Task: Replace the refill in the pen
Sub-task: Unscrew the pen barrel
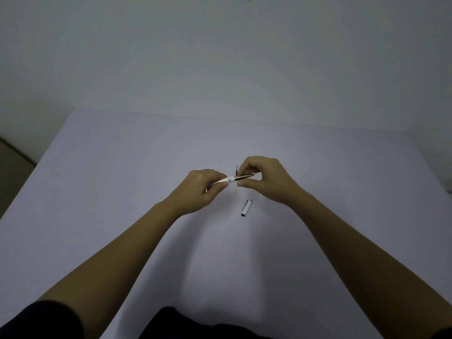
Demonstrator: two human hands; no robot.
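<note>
A white pen (pixel 230 179) with a dark metal front section is held level above the table, between both hands. My left hand (pixel 199 189) grips the white barrel end. My right hand (pixel 263 177) pinches the dark tip section with thumb and fingers. A thin refill (pixel 236 178) lies on the table just behind the pen, running away from me, its dark tip at the far end and its pale end nearer me. The white pen cap (pixel 246 207) with a silver clip lies on the table below my right hand.
The pale lilac table (pixel 122 179) stretches wide around the hands, with its far edge against a plain wall (pixel 220 57). Its left edge runs diagonally at the left. Dark clothing (pixel 186 324) shows at the bottom.
</note>
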